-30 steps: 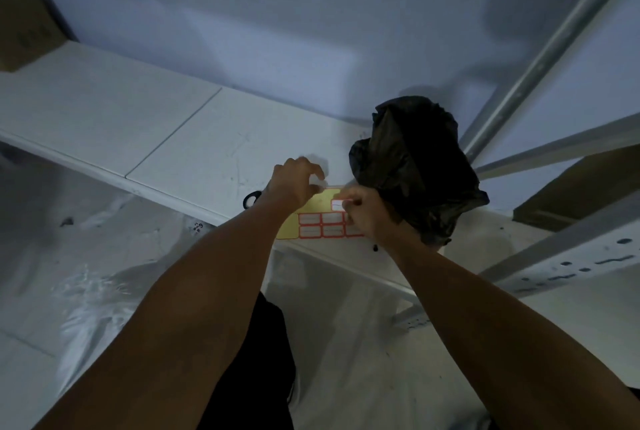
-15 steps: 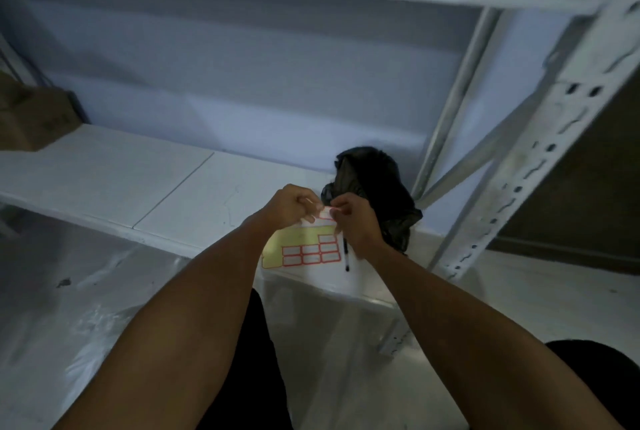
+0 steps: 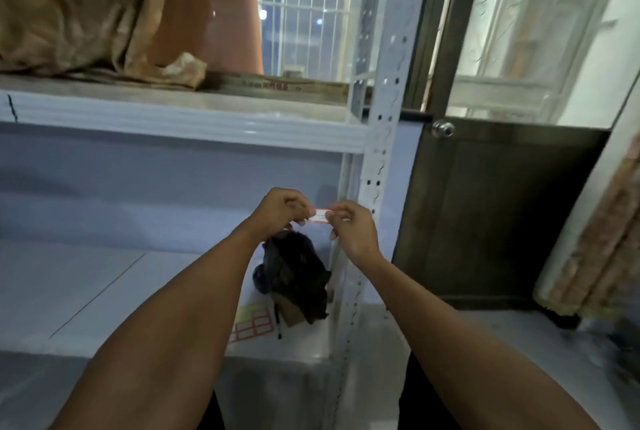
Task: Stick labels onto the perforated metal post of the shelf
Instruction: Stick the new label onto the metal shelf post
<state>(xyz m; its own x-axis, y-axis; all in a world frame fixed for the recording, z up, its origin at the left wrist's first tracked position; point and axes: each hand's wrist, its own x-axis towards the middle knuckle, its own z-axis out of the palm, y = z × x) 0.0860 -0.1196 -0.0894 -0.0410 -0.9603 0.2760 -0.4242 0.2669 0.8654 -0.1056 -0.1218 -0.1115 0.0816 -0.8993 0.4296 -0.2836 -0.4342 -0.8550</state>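
Observation:
A small white label with a red border [image 3: 319, 215] is stretched in the air between my two hands. My left hand [image 3: 282, 209] pinches its left end and my right hand [image 3: 353, 229] pinches its right end. The white perforated metal post [image 3: 379, 138] stands upright just right of my right hand, a short gap away. Down on the lower shelf board [image 3: 104, 294] lies the yellow label sheet [image 3: 250, 324] with several red-bordered labels on it, partly hidden by my left forearm. A black pen [image 3: 278, 324] lies beside the sheet.
A crumpled black bag [image 3: 294, 277] sits on the lower shelf under my hands. The upper shelf [image 3: 180, 124] carries a brown sack [image 3: 79, 10]. Right of the post is a dark door with a round knob [image 3: 443, 128] and a glass pane above.
The label came off the sheet and both hands lifted it up beside the post. The sheet stayed down on the lower shelf. My head tilted upward, bringing the upper shelf and door into view.

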